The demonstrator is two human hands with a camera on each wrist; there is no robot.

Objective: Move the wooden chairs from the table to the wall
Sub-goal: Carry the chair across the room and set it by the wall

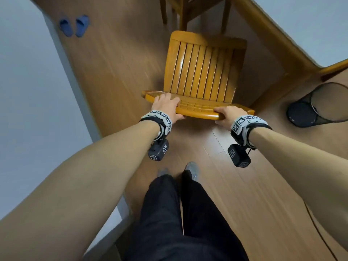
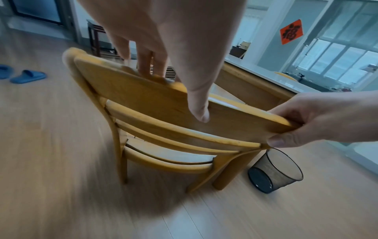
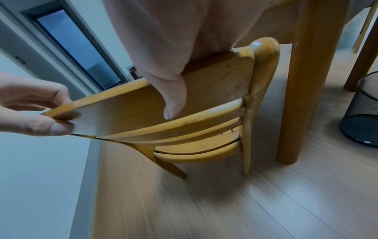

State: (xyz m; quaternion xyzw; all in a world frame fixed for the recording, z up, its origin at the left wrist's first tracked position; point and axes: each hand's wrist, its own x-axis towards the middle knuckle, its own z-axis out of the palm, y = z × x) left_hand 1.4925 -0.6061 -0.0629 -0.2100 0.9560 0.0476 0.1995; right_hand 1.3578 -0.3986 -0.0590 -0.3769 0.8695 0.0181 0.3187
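A yellow wooden chair (image 1: 203, 72) with a slatted seat stands on the floor in front of me, its back toward me. My left hand (image 1: 165, 106) grips the left part of its top rail (image 1: 197, 110), and my right hand (image 1: 227, 113) grips the right end. In the left wrist view the left hand (image 2: 163, 48) has its thumb on the rail's rear face and its fingers over the front; the right hand (image 2: 319, 119) pinches the rail's end. The right wrist view shows the right hand (image 3: 163, 48) wrapped over the chair (image 3: 214, 84), with the left hand (image 3: 30, 105) at the far end.
The wooden table (image 1: 282, 44) runs along the right, its leg (image 3: 302, 80) close beside the chair. A second chair (image 1: 188, 8) is tucked under it further ahead. A black mesh bin (image 1: 318, 104) stands right. The white wall (image 1: 28, 91) lies left, blue slippers (image 1: 74, 25) by it.
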